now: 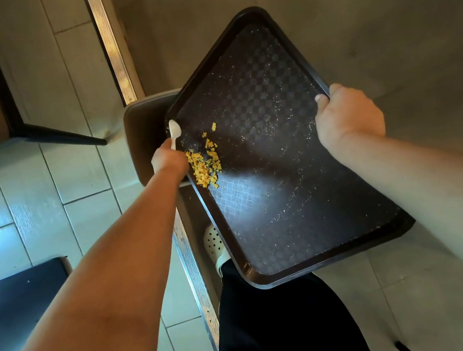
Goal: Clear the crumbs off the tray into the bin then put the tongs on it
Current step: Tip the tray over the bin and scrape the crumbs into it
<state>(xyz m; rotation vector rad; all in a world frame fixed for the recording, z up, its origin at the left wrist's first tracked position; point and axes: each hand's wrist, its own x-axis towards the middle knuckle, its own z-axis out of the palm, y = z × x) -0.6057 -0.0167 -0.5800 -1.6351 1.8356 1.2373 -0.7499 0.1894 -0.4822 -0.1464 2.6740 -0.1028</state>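
A dark brown tray (275,149) is held tilted down to the left over a beige bin (144,128). My right hand (347,117) grips its right rim, thumb on top. At the tray's left rim my left hand (169,160) grips a white utensil (174,132) whose tip pokes up above the hand. A heap of yellow crumbs (204,164) lies against the low left rim beside that hand, and fine pale specks dot the tray's surface. No tongs are in view.
A metal threshold strip (113,42) runs across the tiled floor. A dark chair leg (58,134) stands at the left and a black seat (17,315) at the lower left. My black trouser leg (280,326) and white shoe (214,242) are under the tray.
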